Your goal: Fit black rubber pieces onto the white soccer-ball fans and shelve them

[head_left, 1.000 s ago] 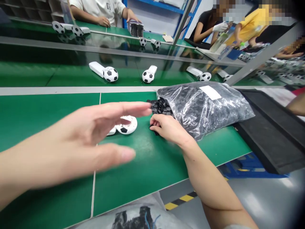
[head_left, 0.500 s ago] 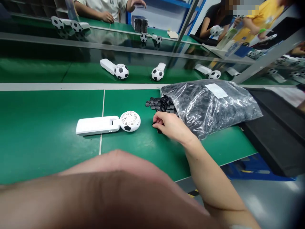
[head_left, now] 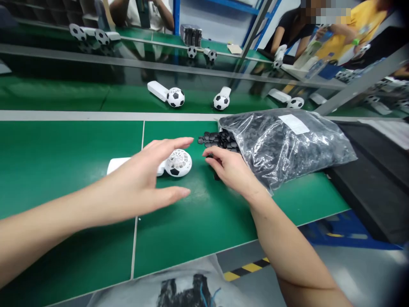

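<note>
My left hand (head_left: 153, 179) is open, thumb and fingers spread, above a white handheld fan (head_left: 178, 163) with a football-patterned head. The hand hides most of the fan's white handle (head_left: 119, 164). My right hand (head_left: 228, 168) is closed in a pinch beside a heap of small black plastic pieces (head_left: 220, 139); a bit of black shows between thumb and forefinger. Those pieces spill from the mouth of a clear plastic bag (head_left: 287, 149) full of more of them. Another dark piece (head_left: 216, 175) lies partly hidden under my right hand.
Beyond the pale rail (head_left: 96, 115), more football fans (head_left: 175, 97) lie on a green belt. A black tray (head_left: 367, 179) stands at the right, under the bag's end. Across the line, people (head_left: 140, 15) sit or stand. A plastic-covered bundle (head_left: 188, 290) is below the table edge.
My left hand has moved forward from close below the camera to over the fan, fingers spread. My right hand stays by the black pieces. Fans on the belt have shifted right in view.
</note>
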Motion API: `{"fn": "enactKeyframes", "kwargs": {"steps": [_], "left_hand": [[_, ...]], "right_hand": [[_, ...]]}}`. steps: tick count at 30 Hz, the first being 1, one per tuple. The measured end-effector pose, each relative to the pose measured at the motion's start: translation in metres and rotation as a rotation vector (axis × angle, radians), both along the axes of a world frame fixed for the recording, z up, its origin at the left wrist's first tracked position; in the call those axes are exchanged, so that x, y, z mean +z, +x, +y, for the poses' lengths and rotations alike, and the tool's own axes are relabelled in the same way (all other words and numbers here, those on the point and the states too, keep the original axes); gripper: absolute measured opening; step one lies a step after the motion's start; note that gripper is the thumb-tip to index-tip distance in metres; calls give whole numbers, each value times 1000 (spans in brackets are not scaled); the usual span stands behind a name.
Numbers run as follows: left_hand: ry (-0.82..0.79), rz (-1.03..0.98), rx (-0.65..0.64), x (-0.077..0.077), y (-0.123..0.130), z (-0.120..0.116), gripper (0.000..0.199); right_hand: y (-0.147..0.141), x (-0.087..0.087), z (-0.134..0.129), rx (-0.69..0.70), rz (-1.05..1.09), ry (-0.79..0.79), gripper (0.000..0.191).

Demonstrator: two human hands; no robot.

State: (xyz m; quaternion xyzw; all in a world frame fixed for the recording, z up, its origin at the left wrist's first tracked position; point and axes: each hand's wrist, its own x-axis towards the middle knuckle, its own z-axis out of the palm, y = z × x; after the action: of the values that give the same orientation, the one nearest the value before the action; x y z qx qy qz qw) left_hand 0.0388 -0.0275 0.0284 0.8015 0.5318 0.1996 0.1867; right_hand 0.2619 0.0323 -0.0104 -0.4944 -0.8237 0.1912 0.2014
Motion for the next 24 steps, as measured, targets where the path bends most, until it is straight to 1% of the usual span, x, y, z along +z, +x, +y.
{"fn": "enactKeyframes", "kwargs": {"steps": [2,3,5,7,10,11,12,13,15,18,20,22,24], "left_hand": [[41,114,-34,-14,5,19,80],[48,185,-30,-21,7,26,81],[29,296,-10,-34,8,36,79],[22,323,-40,-41,5,41,74],[78,305,-228,-40,-2,47,65],[90,300,-279,-39,-4,49,63],[94,299,-301,-37,-6,51,62],[90,302,-291,-36,-7,52,61],[78,305,-219,-36,-8,54,63],[91,283,-163,-38,-5,52,68],[116,269,-151,-40,-3,51,68],[130,270,-150,-41,-3,51,66],[134,272,-160,-42,-3,52,66]], "right_hand": [[-2,-3,1,1,0,-25,8],[-2,-5,2,1,1,-42,7],[-2,-9,3,-4,19,-87,7],[-2,-12,4,-3,70,-142,6],[-1,-12,4,12,149,-205,5],[-1,-11,3,9,165,-225,7],[-1,-10,3,1,175,-246,8],[-1,-10,2,-12,182,-268,8],[-2,-9,2,-35,210,-306,8],[-5,-9,1,-32,311,-326,9],[-6,-9,1,2,390,-348,12],[-7,-8,0,53,420,-365,16],[-8,-7,-2,109,399,-312,14]]}}
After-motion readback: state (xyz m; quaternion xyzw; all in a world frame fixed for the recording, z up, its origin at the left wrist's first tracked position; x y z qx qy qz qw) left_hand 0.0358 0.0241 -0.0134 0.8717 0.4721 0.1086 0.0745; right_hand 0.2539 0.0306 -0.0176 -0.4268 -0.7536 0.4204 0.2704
